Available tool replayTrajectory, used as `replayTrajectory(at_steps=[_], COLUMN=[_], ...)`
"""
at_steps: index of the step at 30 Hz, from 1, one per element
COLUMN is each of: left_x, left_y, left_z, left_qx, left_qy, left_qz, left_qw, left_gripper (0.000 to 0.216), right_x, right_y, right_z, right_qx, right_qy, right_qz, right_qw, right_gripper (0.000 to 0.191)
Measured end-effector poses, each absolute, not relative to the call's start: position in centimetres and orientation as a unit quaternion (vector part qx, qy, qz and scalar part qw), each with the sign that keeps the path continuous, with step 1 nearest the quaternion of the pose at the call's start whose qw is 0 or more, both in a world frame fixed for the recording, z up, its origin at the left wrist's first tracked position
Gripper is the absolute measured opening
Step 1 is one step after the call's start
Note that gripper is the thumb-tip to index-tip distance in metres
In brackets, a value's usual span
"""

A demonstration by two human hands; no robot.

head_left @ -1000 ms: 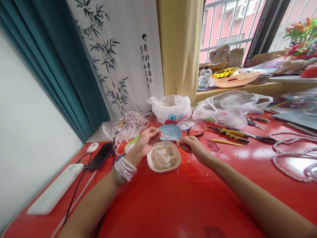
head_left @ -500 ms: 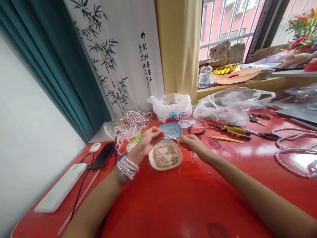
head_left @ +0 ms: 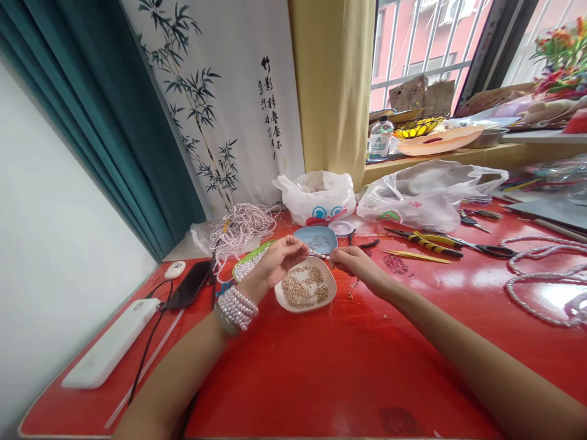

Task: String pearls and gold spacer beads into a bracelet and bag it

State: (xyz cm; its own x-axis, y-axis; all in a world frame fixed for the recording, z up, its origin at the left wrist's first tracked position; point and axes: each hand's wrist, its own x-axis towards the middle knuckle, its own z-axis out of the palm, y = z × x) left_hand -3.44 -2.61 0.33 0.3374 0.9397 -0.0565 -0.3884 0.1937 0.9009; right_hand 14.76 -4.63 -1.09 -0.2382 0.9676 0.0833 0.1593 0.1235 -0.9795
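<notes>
A thin beaded strand stretches between my two hands, over the far rim of a white dish that holds gold beads. My left hand pinches its left end, with several rows of pearly beads round that wrist. My right hand is closed on the other end, and a short tail of the strand hangs below the fingers. Just behind the strand sits a blue dish with small bits in it. A green tray of pearly beads is partly hidden behind my left hand.
Heaped pearl strands lie at the back left, near a phone and a white power bank. To the right are yellow-black pliers, tweezers, scissors and looped bead ropes. Plastic bags stand behind.
My left hand has moved slightly right, towards my right hand, so the strand showing between them is shorter. The view has shifted a little.
</notes>
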Motion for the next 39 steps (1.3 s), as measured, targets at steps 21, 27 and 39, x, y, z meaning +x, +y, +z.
replayTrajectory(at_steps=[21,27,39], left_x=[-3.26,-3.07,-2.85], left_y=[-2.83,-3.12,-3.19], left_z=[0.33,0.28,0.19], left_qx=[0.439,0.446,0.461], left_qy=[0.323,0.321,0.315], left_qz=[0.447,0.438,0.426], left_qw=[0.709,0.712,0.712], left_gripper=[0.015,0.015,0.014], right_x=[14.34,14.43,14.55], right_y=[-5.03,-4.68,-4.53], right_z=[-1.18,-1.50,-1.79], right_qx=[-0.428,-0.437,-0.436], right_qy=[-0.657,-0.672,-0.699], right_qz=[0.476,0.443,0.426], right_qw=[0.398,0.402,0.373], right_gripper=[0.011,0.016,0.016])
